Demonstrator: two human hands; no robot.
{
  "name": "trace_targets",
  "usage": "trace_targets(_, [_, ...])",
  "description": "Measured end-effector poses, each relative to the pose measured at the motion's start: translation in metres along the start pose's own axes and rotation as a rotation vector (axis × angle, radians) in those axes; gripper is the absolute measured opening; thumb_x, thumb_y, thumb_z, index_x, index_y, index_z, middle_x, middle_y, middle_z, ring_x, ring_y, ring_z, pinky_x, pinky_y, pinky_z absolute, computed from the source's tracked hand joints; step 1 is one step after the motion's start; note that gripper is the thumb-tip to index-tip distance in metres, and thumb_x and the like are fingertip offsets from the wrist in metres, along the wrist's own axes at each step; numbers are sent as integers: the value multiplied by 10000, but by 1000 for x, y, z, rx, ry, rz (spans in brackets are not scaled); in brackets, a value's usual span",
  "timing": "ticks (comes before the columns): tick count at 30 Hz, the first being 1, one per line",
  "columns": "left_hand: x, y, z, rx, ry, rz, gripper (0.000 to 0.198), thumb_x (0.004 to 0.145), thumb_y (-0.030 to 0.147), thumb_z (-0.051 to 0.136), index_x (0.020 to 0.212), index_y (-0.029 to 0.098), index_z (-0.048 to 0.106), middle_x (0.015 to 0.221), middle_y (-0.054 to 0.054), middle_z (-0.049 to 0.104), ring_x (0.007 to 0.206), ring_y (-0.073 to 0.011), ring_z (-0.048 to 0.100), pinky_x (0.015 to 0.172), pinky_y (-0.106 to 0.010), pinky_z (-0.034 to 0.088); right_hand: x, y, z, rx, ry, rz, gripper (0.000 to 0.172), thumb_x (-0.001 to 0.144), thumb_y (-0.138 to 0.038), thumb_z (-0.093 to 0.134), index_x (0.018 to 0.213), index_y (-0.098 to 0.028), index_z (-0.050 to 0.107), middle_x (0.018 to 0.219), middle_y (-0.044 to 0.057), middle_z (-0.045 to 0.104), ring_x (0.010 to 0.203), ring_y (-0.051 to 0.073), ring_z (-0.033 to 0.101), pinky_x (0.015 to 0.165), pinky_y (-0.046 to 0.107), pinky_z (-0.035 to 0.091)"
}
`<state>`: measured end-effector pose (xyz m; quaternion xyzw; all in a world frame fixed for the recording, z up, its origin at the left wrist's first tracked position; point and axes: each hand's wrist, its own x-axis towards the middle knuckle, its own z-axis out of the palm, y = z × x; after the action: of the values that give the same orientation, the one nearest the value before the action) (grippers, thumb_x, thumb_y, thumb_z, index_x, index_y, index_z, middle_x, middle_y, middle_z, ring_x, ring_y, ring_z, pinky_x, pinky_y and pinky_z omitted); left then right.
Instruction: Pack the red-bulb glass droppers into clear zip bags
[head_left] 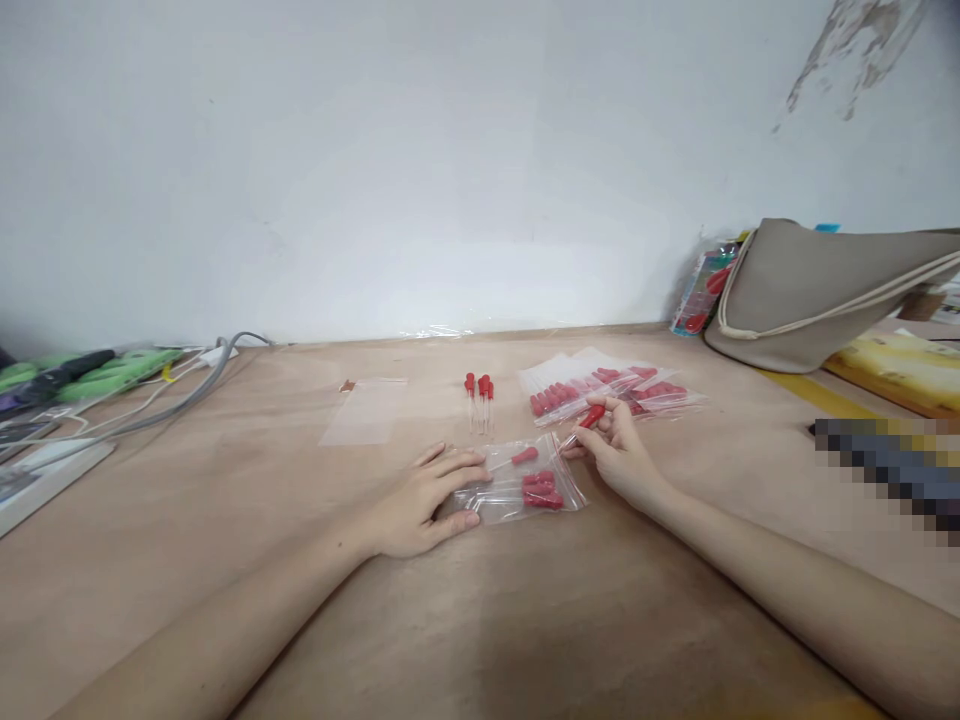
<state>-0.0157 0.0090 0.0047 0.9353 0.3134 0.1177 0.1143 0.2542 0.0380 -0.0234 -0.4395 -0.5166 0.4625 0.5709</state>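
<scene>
A clear zip bag (501,492) lies flat on the table, with several red-bulbed droppers inside and its zip end facing right. My left hand (417,508) rests on the bag's left end, fingers spread and laid over the plastic. Between the thumb and fingers of my right hand (616,452) is a dropper (593,415) with a red rubber bulb; its clear tube points down-left at the bag's opening. Just beyond the bag, several loose droppers (480,386) lie side by side, bulbs toward the wall.
Filled bags of droppers (609,388) are piled at the back right. An unfilled clear bag (365,412) lies left of the loose droppers. Grey cable (196,392) and a white panel (56,482) are at far left. A grey-beige bag (810,290) stands at the right.
</scene>
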Motion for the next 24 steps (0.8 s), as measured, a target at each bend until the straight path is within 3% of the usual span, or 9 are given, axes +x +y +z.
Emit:
trace_targets(4, [0, -1, 1, -22, 16, 8, 431, 897, 402, 454, 1303, 279, 380, 1369, -59, 404, 1262, -224, 371, 1094, -480, 149, -1, -2, -1, 41, 51, 12, 568, 613, -420, 682, 976, -257, 277, 774, -47, 493, 656, 127, 597, 713, 340, 551])
trace_targets(8, [0, -1, 1, -19, 3, 3, 429, 898, 400, 452, 1305, 283, 382, 1374, -57, 399, 1270, -226, 360, 1091, -485, 155, -2, 0, -6, -13, -63, 53, 557, 573, -460, 722, 943, -224, 378, 759, -24, 553, 670, 132, 601, 710, 322, 529])
trace_targets(12, [-1, -1, 0, -21, 2, 1, 434, 900, 402, 447, 1312, 284, 376, 1378, -55, 393, 1274, -223, 356, 1095, -482, 148, -1, 1, -15, -226, -191, 33, 420, 547, -447, 740, 794, -172, 541, 701, 4, 578, 594, 118, 540, 581, 271, 470])
trace_targets(16, [0, -1, 0, -16, -10, -8, 447, 902, 403, 447, 1324, 287, 356, 1388, -53, 379, 1278, -220, 349, 1094, -486, 148, 4, 2, -18, -512, -209, -150, 238, 570, -371, 728, 662, -168, 648, 583, -19, 479, 549, 103, 443, 531, 245, 394])
trace_targets(19, [0, -1, 0, -16, -14, -11, 461, 900, 404, 451, 1333, 288, 342, 1392, -50, 373, 1282, -219, 343, 1096, -492, 142, 5, 2, -15, -602, -237, -231, 168, 620, -305, 687, 733, -181, 689, 638, -9, 486, 556, 96, 431, 533, 235, 382])
trace_targets(24, [0, -3, 2, -22, -9, -14, 480, 898, 407, 454, 1344, 279, 331, 1395, -53, 369, 1285, -221, 338, 1101, -485, 137, 3, -3, -9, -499, -308, -118, 263, 673, -264, 608, 895, -128, 647, 639, -1, 530, 545, 97, 461, 513, 221, 394])
